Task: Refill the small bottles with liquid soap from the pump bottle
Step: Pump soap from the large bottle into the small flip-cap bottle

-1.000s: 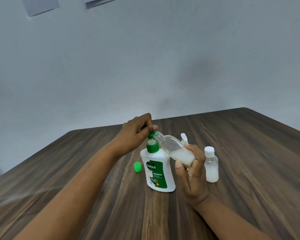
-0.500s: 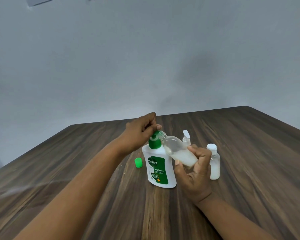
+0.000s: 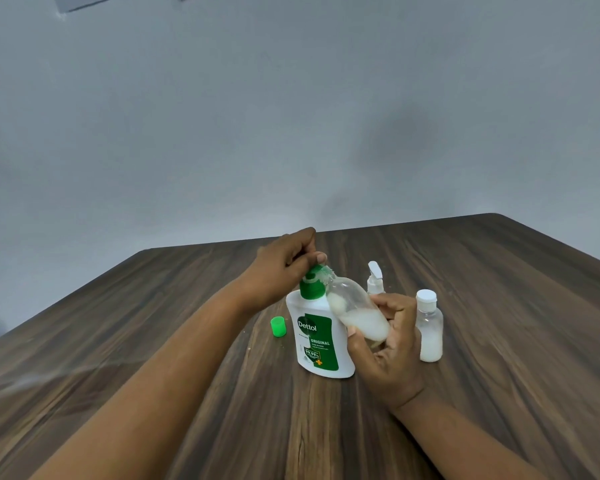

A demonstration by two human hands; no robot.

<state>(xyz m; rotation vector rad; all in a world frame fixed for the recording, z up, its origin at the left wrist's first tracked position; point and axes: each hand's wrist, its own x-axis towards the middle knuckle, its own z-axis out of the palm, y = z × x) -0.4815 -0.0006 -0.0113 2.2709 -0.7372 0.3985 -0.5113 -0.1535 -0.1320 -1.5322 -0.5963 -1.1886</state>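
Nearest to the camera, just right of the frame's centre, the right hand (image 3: 387, 344) is wrapped around the lower part of a small clear bottle (image 3: 355, 311). This bottle is open and tilted to the upper left, and white soap lies in its lower end. Its mouth seems to meet the spout of the Dettol pump bottle (image 3: 317, 341), which stands on the wooden counter (image 3: 499, 393) and touches the small bottle on its left side. Above it, the left hand (image 3: 281, 268) closes its curled fingers over the green pump head (image 3: 310, 284). In my judgement the step is pumping, and it goes well with short, full presses while the right hand keeps the mouth tight under the spout, so that no soap runs down the neck. The tilt should stay gentle, because the soap already inside can flow back out. A loose green cap (image 3: 278, 326) stands left of the pump bottle, probably from the bottle in the hand. To the right stands a white-capped small bottle (image 3: 429, 327), partly filled, and behind the right hand a small spray bottle (image 3: 375, 278). Farthest is a plain grey wall (image 3: 291, 116).
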